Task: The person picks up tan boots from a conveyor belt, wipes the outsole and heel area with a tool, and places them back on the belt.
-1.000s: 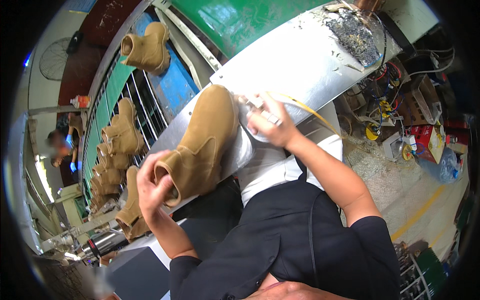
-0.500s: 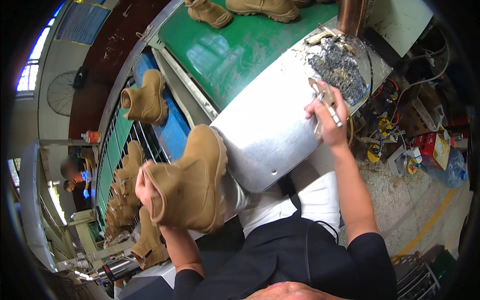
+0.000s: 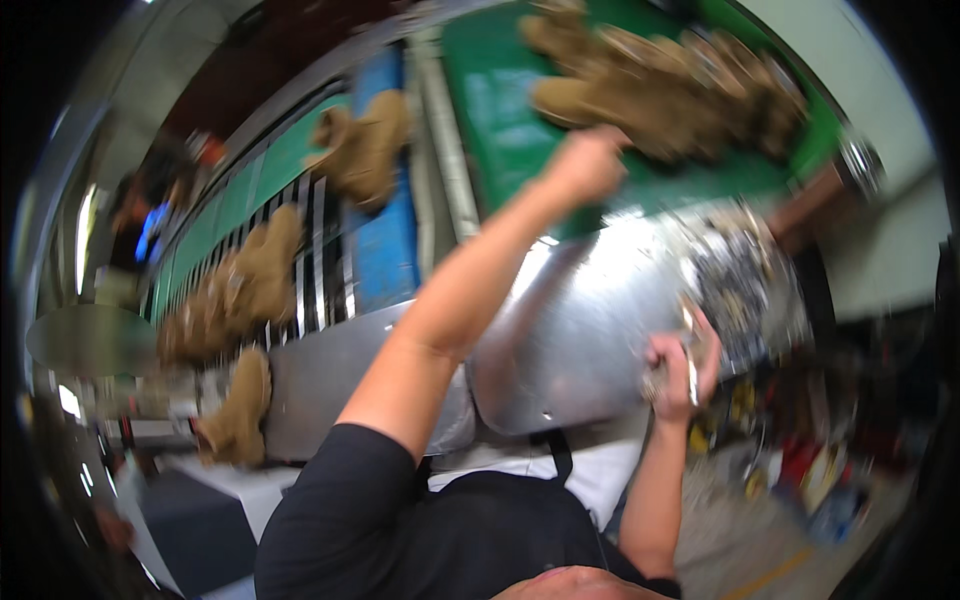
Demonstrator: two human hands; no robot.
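Note:
My left hand (image 3: 588, 168) reaches across the green surface (image 3: 490, 150) at the far side. It meets the near edge of a tan boot (image 3: 650, 115), one of several crowded there. Its fingers look curled but are smeared by motion, so whether they grip the boot cannot be told. My right hand (image 3: 685, 370) is closed around a slim shiny metal tool (image 3: 693, 372), whose exact kind I cannot make out. That hand hovers over the right side of the bare metal worktop (image 3: 560, 365).
A single tan boot (image 3: 365, 150) stands by the blue strip (image 3: 385, 255). Several more boots (image 3: 235, 285) line the slatted rack at left, and another boot (image 3: 240, 405) sits nearer. Dark scraps (image 3: 735, 285) cover the worktop's far right, beside a brown post (image 3: 820, 210).
My left hand has swung from the left to the far green surface; the boot it held no longer hangs at left. My right hand keeps the metal tool. The view has turned.

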